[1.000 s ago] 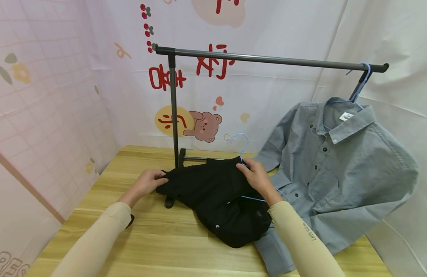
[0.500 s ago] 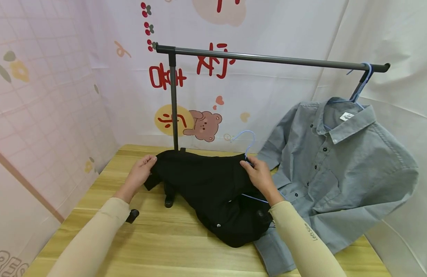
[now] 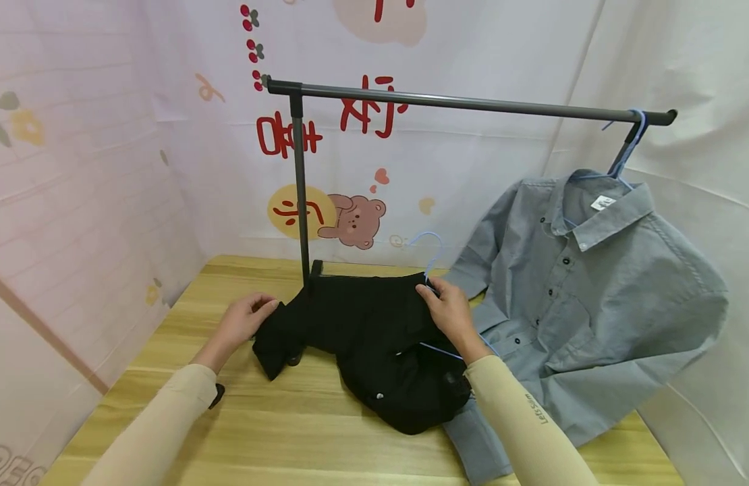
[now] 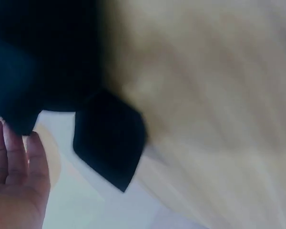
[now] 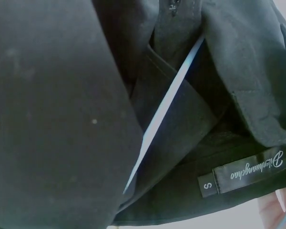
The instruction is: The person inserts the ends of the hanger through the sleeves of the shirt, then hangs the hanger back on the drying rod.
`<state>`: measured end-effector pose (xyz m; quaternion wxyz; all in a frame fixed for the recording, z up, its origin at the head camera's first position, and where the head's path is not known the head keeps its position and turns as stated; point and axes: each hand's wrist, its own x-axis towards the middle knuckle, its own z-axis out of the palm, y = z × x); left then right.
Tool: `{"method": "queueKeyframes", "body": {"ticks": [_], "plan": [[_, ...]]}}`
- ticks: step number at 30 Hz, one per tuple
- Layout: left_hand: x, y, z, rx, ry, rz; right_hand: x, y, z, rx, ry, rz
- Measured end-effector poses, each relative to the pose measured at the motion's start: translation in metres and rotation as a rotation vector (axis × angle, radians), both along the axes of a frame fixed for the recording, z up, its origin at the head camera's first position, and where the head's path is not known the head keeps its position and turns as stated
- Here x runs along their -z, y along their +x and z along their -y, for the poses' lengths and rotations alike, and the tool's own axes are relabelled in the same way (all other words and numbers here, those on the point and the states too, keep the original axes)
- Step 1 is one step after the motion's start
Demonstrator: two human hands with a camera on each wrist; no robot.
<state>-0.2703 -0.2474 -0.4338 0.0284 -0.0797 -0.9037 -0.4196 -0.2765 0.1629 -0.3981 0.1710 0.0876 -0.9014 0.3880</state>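
Note:
A black shirt [image 3: 374,324] lies bunched on the table [image 3: 277,432], partly around a light blue hanger [image 3: 442,350], whose hook stands up behind it. My right hand [image 3: 450,307] grips the shirt's upper edge at the hanger's neck. Close to those fingers, the right wrist view shows a label [image 5: 248,171] inside the shirt and the hanger's bar crossing the dark folds. At the far left, my left hand [image 3: 243,327] pinches the edge of the shirt near its short sleeve [image 3: 272,351]. In the left wrist view the left fingers [image 4: 35,157] reach the cloth edge; the thumb is hidden.
A dark metal clothes rack [image 3: 472,102] stands behind the shirt, its left post [image 3: 299,189] just beyond the cloth. On its right end hangs a grey button shirt [image 3: 569,283], one sleeve trailing onto the table. Printed curtains [image 3: 229,169] enclose the back and sides.
My left hand raised the shirt's left side, then came back down. The sleeve now hangs toward me, spread further left. My right hand has barely moved and keeps its grip.

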Motion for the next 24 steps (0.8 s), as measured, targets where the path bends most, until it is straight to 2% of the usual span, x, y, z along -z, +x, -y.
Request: {"method": "queueKeyframes", "body": {"ticks": [3,6,10,12,13,14,16,20,22,24], "plan": [[0.011,0.013,0.002,0.003,-0.038,-0.023,0.001,0.001,0.003,0.001,0.003,0.007],[0.021,0.022,0.005,0.075,-0.180,-0.080,0.001,0.001,0.005,-0.003,0.004,0.014],[0.032,0.028,0.012,0.224,-0.472,-0.256,0.002,0.001,0.005,-0.010,0.002,0.026],[0.035,0.030,0.015,0.261,-0.523,-0.333,0.002,0.001,0.005,-0.013,0.003,0.023],[0.035,0.030,0.017,0.266,-0.499,-0.343,0.003,0.001,0.004,-0.015,0.006,0.019],[0.033,0.030,0.019,0.261,-0.442,-0.320,0.003,0.001,0.004,-0.018,0.007,0.015],[0.026,0.028,0.025,0.218,-0.261,-0.218,0.004,0.001,0.003,-0.024,0.014,0.001],[-0.001,0.021,0.046,0.023,0.163,0.027,0.008,-0.002,-0.002,-0.036,0.035,-0.015],[-0.016,0.016,0.059,-0.043,0.310,0.055,0.010,-0.003,-0.006,-0.037,0.029,-0.008],[-0.031,0.011,0.073,-0.076,0.407,0.046,0.010,-0.004,-0.010,-0.035,0.014,0.004]]}}
